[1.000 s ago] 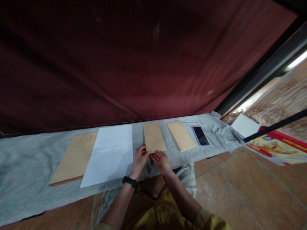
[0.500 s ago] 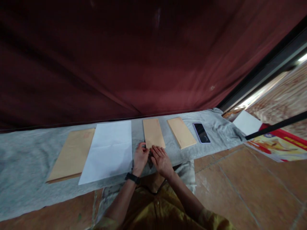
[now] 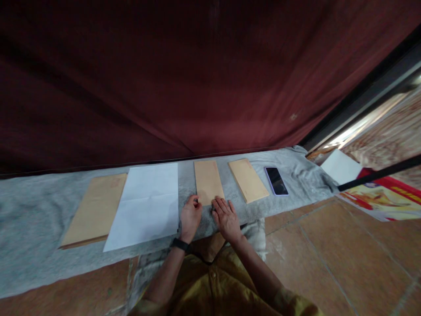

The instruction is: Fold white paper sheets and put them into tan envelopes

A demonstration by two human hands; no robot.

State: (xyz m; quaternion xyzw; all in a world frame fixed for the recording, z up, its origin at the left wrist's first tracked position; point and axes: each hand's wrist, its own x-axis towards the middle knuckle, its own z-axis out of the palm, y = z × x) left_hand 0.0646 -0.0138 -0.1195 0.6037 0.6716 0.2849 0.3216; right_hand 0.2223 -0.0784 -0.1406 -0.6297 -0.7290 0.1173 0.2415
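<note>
A brown envelope [image 3: 208,177] lies lengthwise on the grey cloth in front of me. My left hand [image 3: 191,217], with a dark band at the wrist, is at its lower left corner. Its fingers are curled with the tips pressed together, and whatever they pinch is hidden. At the lower right corner my right hand [image 3: 227,219] rests palm down, its fingers stretched out and fingertips on the envelope's edge. A thicker brown envelope stack [image 3: 249,181] lies to the right. On the left, white paper sheets [image 3: 144,204] lie beside larger brown envelopes [image 3: 95,210].
A phone [image 3: 276,181] lies right of the envelope stack. The grey cloth [image 3: 29,219] covers the long narrow surface, with a dark red curtain [image 3: 184,87] behind it. A dark metal bar [image 3: 378,173] and a colourful printed box [image 3: 384,197] stand at right, above the tiled floor [image 3: 312,250].
My hands have moved apart along the envelope's lower edge: the right hand slid to the right corner, the left stayed by the left corner. The view has shifted slightly.
</note>
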